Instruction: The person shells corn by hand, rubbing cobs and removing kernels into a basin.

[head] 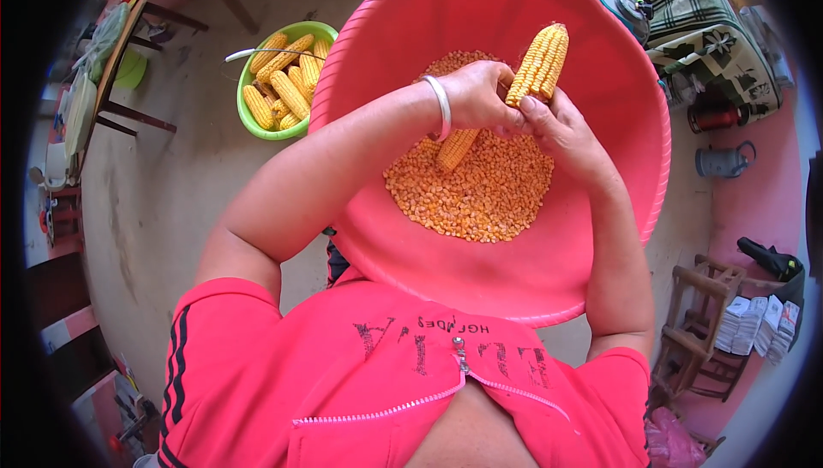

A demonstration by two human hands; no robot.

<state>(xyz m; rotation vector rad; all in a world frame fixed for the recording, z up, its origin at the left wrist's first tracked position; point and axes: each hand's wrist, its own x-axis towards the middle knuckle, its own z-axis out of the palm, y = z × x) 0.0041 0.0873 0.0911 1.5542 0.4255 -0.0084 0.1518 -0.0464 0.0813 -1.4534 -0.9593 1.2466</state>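
A yellow ear of dried corn (539, 64) stands tilted upward between my two hands, over a large pink plastic basin (463, 275). My right hand (567, 130) holds its lower end, with the thumb pressed at the base of the ear. From the other side my left hand (479, 98), with a silver bangle at the wrist, touches that same lower end; its fingertips are partly hidden. Beneath the hands, loose corn kernels (476, 204) lie heaped in the basin. Another corn cob (458, 149) rests on the heap, partly covered by my left hand.
A green basin (242, 103) full of corn ears stands on the floor beside the pink one, a white cord across it. A wooden table (122, 44) is at the far left. At right are a cloth-covered surface (701, 24), a grey watering can (725, 161) and wooden stools (697, 326).
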